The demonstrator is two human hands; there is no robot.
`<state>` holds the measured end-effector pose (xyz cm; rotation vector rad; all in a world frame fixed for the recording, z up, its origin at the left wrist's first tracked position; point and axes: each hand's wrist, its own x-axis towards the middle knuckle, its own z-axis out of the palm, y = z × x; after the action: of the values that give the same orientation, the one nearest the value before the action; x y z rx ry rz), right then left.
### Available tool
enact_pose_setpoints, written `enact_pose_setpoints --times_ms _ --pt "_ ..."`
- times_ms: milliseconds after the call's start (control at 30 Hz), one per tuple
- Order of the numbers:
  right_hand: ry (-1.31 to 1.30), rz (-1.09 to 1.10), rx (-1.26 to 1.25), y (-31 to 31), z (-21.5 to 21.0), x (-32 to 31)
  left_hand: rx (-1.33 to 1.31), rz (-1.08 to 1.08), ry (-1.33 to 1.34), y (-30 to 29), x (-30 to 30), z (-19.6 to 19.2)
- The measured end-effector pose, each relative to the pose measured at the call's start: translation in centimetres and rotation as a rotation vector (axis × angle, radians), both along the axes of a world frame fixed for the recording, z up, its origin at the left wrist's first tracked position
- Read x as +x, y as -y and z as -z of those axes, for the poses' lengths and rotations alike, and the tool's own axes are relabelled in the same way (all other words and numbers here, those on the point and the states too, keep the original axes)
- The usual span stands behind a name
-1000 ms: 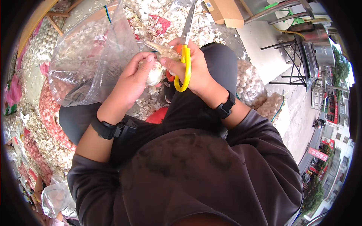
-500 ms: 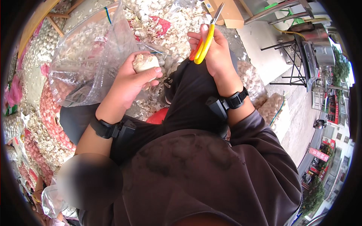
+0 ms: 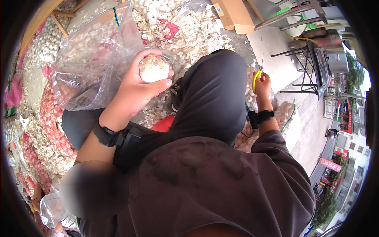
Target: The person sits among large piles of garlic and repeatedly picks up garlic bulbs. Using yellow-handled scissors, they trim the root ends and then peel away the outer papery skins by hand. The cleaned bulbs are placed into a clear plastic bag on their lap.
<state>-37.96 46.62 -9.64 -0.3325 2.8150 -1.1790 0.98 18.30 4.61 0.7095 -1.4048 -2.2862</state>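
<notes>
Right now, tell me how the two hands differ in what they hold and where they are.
The left hand cups a pale garlic bulb next to a clear plastic bag; the right hand grips yellow-handled scissors. The left hand is raised in front of the knee; the right hand is out to the side, beyond it. Both wrists wear a black band.

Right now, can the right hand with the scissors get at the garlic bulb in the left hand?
Probably yes. The right hand and scissors sit beyond the raised knee, away from the garlic bulb in the left hand; swinging back over looks unobstructed.
</notes>
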Motion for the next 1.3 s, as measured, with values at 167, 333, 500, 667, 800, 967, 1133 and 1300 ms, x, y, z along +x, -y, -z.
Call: enact_pose_setpoints --times_ms 167,333,500,667,800,967,1133,1300 --pt "-0.152 0.212 0.487 -12.7 9.1 2.1 -0.057 0.014 -0.053 0.2 0.2 0.4" --pt "0.007 0.345 0.613 -20.5 12.2 2.5 -0.020 0.071 -0.017 0.4 -0.1 0.4" --pt "0.189 0.435 0.487 -18.6 14.4 5.2 -0.083 0.000 0.041 -0.4 -0.2 0.3" --pt "0.321 0.517 0.091 -23.9 21.2 5.8 -0.163 -0.058 0.041 0.0 0.1 0.2" --pt "0.405 0.372 0.159 -21.7 21.6 9.3 -0.233 -0.084 0.057 -0.1 0.5 0.4" --pt "0.583 -0.274 0.916 -16.3 12.9 13.4 -0.183 -0.071 -0.008 -0.2 0.7 0.2" --pt "0.169 -0.621 1.176 -10.0 1.3 10.7 -0.022 -0.098 -0.071 0.3 1.1 -0.6" --pt "-0.186 -0.551 0.624 2.5 -15.6 12.7 -0.005 -0.200 -0.124 0.0 1.0 -0.9"
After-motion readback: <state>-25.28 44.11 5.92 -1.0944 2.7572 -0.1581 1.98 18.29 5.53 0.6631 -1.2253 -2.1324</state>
